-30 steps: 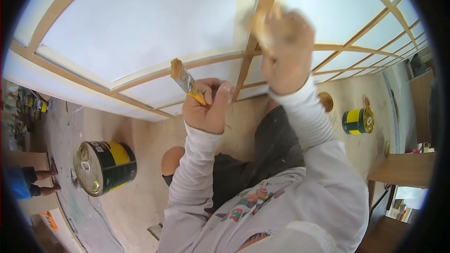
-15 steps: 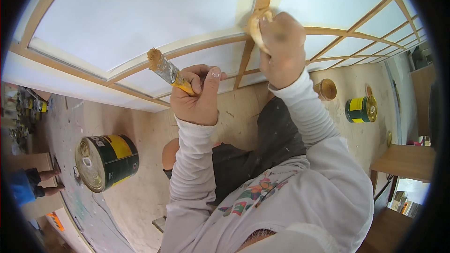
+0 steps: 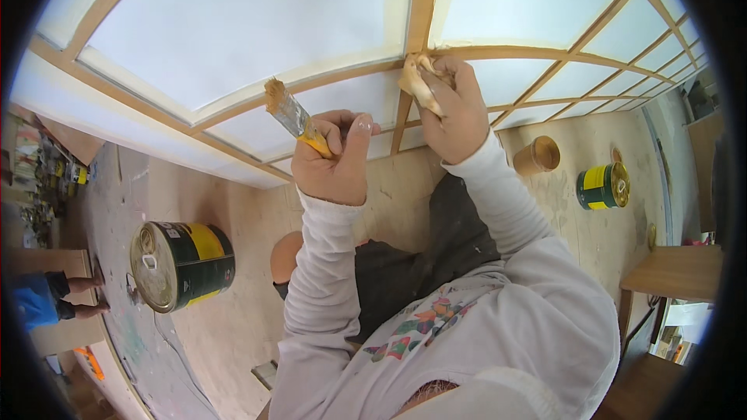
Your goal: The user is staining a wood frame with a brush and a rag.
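Note:
In my left hand a paintbrush with a yellow handle is gripped, its brown-stained bristles tipped up and to the left. My right hand is closed on a stained, cream-coloured rag, which presses against the wooden frame where an upright bar meets a crossbar. White panels fill the spaces of this large wooden lattice in front of me. The brush is held apart from the frame, a little left of the rag.
A large dark green and yellow can stands on the floor at left. To the right are a brown open pot and a smaller green and yellow can. Another person is at far left. A wooden stool-like piece stands at right.
My right hand has moved down the upright bar with the rag, to the joint with the crossbar. My left hand with the paintbrush has shifted slightly right in the picture.

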Demonstrator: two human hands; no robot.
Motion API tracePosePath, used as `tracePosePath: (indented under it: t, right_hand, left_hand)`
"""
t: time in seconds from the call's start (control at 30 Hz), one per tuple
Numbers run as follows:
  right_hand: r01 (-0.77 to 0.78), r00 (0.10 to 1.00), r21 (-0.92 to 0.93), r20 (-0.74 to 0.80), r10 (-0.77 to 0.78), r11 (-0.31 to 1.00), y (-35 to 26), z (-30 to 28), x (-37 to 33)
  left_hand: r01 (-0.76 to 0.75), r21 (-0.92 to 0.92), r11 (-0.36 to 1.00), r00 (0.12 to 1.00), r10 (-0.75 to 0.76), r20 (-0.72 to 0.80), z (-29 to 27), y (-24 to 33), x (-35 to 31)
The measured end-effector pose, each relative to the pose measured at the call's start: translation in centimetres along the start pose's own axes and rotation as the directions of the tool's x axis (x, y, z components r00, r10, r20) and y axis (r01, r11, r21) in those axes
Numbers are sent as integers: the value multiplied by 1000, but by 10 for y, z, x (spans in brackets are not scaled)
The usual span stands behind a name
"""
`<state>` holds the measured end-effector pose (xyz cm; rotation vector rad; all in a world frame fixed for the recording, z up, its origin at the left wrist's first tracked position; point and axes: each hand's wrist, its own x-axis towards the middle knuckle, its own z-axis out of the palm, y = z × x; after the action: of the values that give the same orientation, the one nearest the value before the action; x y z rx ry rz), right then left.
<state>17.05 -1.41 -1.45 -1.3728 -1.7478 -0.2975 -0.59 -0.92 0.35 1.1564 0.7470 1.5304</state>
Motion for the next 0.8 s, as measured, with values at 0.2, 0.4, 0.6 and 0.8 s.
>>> tracePosePath:
  t: [0.2, 0.4, 0.6, 0.8]
  right_hand:
    - [-600, 746, 798, 535, 397, 51, -17, -24, -6]
    - [-522, 772, 852, 456, 442, 32, -27, -12, -13]
    - [-669, 693, 740, 588, 417, 69, -26, -11, -16]
    - [-514, 825, 850, 450, 341, 120, -38, -7, -19]
  left_hand:
    - [-8, 123, 992, 996, -3, 92, 2, -8, -5]
    - [-184, 166, 969, 966, 148, 210, 2, -10, -5]
    - [58, 382, 923, 960, -156, 233, 1, -7, -5]
    - [82, 250, 965, 973, -132, 189, 5, -11, 4]
